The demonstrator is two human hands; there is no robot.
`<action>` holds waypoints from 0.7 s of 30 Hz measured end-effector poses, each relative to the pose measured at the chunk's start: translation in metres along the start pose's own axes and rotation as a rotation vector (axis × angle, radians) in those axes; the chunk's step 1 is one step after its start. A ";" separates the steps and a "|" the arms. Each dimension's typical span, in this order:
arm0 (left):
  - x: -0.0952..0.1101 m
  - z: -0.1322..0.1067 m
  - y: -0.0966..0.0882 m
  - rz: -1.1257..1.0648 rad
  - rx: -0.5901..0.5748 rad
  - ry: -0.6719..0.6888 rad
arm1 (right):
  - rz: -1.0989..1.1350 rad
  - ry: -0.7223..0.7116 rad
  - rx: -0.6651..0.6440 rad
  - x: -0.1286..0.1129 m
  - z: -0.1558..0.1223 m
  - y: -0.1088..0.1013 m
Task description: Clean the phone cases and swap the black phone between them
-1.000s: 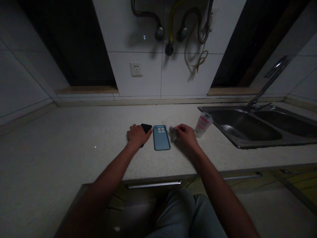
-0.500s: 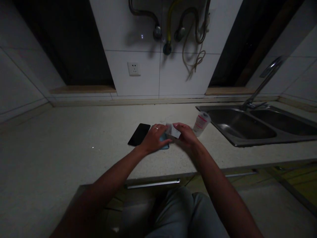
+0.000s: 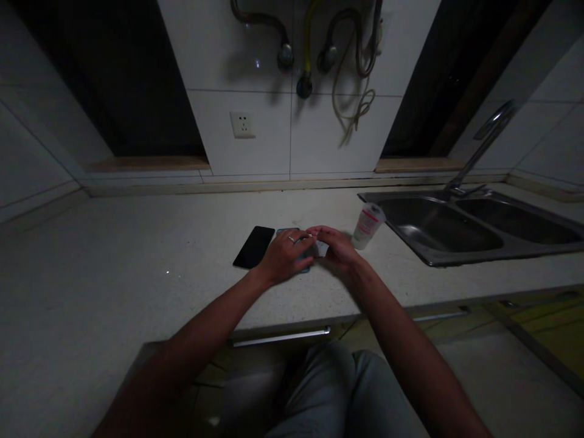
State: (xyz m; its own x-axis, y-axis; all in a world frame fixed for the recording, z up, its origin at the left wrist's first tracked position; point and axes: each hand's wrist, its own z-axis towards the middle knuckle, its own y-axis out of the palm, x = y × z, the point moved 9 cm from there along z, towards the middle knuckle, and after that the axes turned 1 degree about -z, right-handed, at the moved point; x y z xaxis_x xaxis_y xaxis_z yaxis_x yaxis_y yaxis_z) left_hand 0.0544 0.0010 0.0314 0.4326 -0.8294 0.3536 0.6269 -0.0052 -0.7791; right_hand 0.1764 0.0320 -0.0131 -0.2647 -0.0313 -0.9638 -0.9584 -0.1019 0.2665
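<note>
Between my two hands, above the worktop, is a small white piece that looks like paper or a thin packet (image 3: 321,249); my fingers cover most of it. My right hand (image 3: 336,244) is closed on its right side. From the left, my left hand (image 3: 286,254), with a ring on one finger, pinches at its other side, and the fingertips of both hands meet. Under my left hand lies a flat light-blue thing, perhaps a phone case (image 3: 288,230), mostly hidden. A black-screened phone or small tablet (image 3: 254,247) lies flat just left of my left hand.
A clear plastic cup with red print (image 3: 368,225) stands close to my right hand. Behind it on the right are a steel double sink (image 3: 431,260) and a tap (image 3: 483,146). The pale counter (image 3: 137,255) ends at a front edge above a drawer handle (image 3: 280,337).
My fingers have come together over the white piece, so less of it shows. My left fingers have moved right to meet the right fingertips. The whole view has shifted slightly.
</note>
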 end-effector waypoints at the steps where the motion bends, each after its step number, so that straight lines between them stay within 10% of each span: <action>1: 0.002 0.000 0.000 0.038 0.032 0.048 | 0.009 0.005 -0.020 0.001 0.000 0.002; 8: 0.024 -0.006 -0.010 0.172 0.247 0.325 | 0.113 0.030 -0.072 0.003 0.000 0.007; 21: -0.032 -0.005 -0.011 -0.384 0.367 -0.308 | 0.186 -0.034 -0.069 0.001 0.003 0.006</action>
State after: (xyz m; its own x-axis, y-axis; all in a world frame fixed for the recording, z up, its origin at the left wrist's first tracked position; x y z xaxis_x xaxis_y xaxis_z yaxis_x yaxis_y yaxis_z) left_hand 0.0300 0.0249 0.0258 0.2643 -0.6063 0.7500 0.9338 -0.0336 -0.3562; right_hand 0.1703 0.0348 -0.0121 -0.4409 -0.0226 -0.8973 -0.8836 -0.1650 0.4383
